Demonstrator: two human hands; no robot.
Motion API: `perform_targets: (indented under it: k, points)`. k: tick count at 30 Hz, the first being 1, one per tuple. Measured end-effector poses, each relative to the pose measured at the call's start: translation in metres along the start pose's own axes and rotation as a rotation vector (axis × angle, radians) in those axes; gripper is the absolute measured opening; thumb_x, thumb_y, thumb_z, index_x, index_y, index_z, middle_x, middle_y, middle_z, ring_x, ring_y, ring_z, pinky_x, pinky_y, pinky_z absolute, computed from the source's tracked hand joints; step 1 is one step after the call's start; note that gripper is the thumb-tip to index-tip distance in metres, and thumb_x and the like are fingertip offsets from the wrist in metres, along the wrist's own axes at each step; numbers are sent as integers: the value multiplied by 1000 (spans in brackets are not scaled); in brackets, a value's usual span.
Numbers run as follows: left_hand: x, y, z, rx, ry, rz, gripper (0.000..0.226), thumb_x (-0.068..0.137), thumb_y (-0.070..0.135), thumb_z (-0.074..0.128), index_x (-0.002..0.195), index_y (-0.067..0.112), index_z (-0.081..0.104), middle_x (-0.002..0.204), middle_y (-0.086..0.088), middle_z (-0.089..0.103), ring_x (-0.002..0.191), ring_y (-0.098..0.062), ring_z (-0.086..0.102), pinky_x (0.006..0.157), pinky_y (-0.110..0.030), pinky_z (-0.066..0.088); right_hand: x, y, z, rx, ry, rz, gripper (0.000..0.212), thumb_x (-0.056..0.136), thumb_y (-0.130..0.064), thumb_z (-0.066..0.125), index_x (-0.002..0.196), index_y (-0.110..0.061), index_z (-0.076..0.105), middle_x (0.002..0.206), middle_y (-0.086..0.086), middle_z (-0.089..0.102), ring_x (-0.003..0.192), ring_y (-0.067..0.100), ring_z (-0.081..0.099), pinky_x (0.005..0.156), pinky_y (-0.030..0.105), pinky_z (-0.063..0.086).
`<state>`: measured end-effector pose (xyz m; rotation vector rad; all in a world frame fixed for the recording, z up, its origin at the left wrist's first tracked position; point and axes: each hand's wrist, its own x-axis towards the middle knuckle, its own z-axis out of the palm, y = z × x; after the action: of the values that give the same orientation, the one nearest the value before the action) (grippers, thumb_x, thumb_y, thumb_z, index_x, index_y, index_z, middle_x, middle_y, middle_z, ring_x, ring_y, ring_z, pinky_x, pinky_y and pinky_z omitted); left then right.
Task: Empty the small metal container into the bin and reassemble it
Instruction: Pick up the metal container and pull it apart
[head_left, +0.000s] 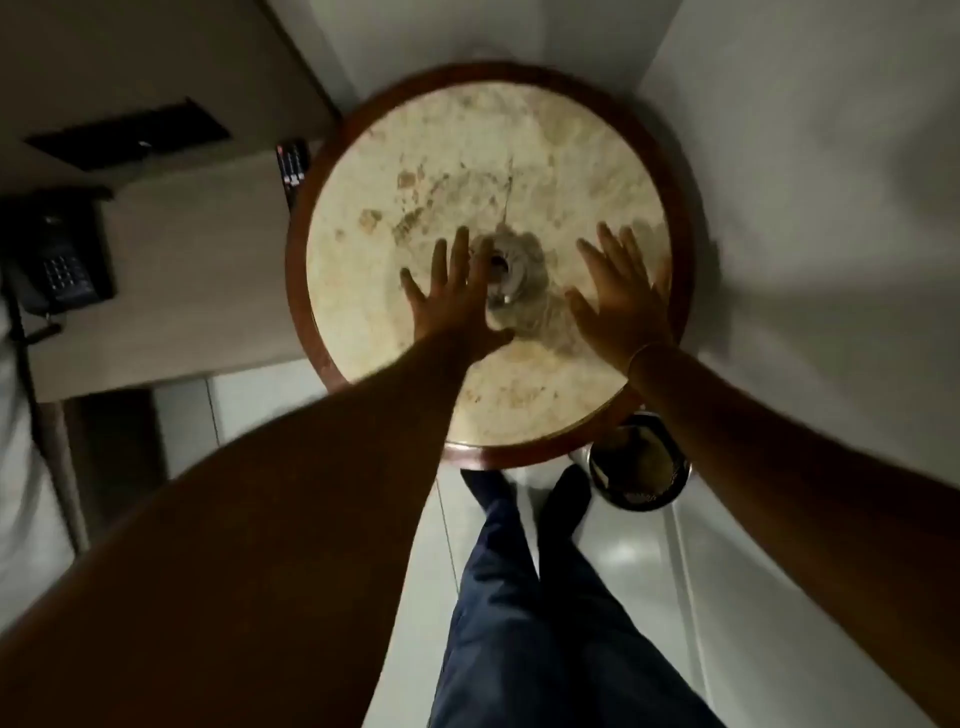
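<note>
Small shiny metal container (501, 278) sits mid-way on the round marble-topped table with wooden rim (675, 171), between both hands. Left hand (457, 301) and right hand (621, 306) splayed flat, holding nothing. Grip the body low, lift straight — the round metal bin (641, 467) waits below the table's near edge. Container blurred; lid seam unreadable, bin partly hidden.

I hold both bare arms stretched forward, left hand (457, 306) and right hand (621, 306) flat, palms down, fingers spread.
</note>
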<state>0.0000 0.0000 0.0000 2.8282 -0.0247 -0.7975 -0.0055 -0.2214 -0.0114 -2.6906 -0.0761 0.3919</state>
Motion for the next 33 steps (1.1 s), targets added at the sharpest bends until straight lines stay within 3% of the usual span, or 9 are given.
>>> perform_targets:
  k: [4,8,13,16,19,22,25,28,33]
  points:
    - [44,15,4,-36,-59,-26,132,81,66,81,171,34,-9,181,-5,-23,167,-39,-15,122,-84,3,15,13,14,-70,-32,11,65,103,-54,42,161,-25,37,176,2,20,164,24,9,124,65,-1]
    - [62,18,21,84,-99,46,128,82,69,78,170,38,-9,181,-6,-19,167,-42,-7,118,-87,14,22,21,27,-26,-18,15,67,101,-55,40,161,-25,37,175,3,26,163,25,14,124,67,5]
    - [60,18,23,50,28,80,105,81,53,83,166,29,26,168,-13,30,149,-44,33,101,-68,54,24,17,37,195,62,90,62,102,-48,45,157,-20,44,166,10,43,158,31,30,125,62,20]
    - [55,19,23,-2,32,77,102,80,50,87,164,24,34,160,-15,39,141,-45,41,97,-61,58,21,6,39,450,65,181,53,102,-40,52,147,-13,56,150,13,59,143,28,50,116,44,41]
    - [41,27,25,-102,76,63,104,78,55,85,165,24,36,152,-14,46,135,-43,47,95,-53,58,13,-8,39,687,3,310,34,106,-31,52,128,-12,68,124,4,71,113,12,64,89,18,46]
    - [20,39,25,-181,152,131,103,78,59,83,164,23,39,150,-14,51,133,-41,51,94,-49,56,4,-15,40,834,46,386,27,109,-32,50,103,-15,70,90,-7,71,85,2,67,74,14,48]
    - [0,46,22,-182,138,228,107,75,54,88,165,23,39,153,-13,50,136,-40,51,99,-48,54,1,-22,39,1165,-21,622,37,108,-45,48,103,-18,74,101,4,80,95,19,77,82,30,59]
    - [-15,50,21,-167,101,323,106,76,56,86,165,23,40,156,-11,50,137,-38,51,100,-51,56,-11,-23,33,1596,-270,758,60,102,-66,43,124,-20,74,120,7,81,112,24,76,84,40,61]
    - [-37,50,12,-139,96,399,101,78,53,86,164,20,43,158,-14,50,139,-40,51,103,-53,55,-30,-20,21,1779,-500,783,77,95,-80,39,137,-23,68,135,11,74,123,29,70,89,46,61]
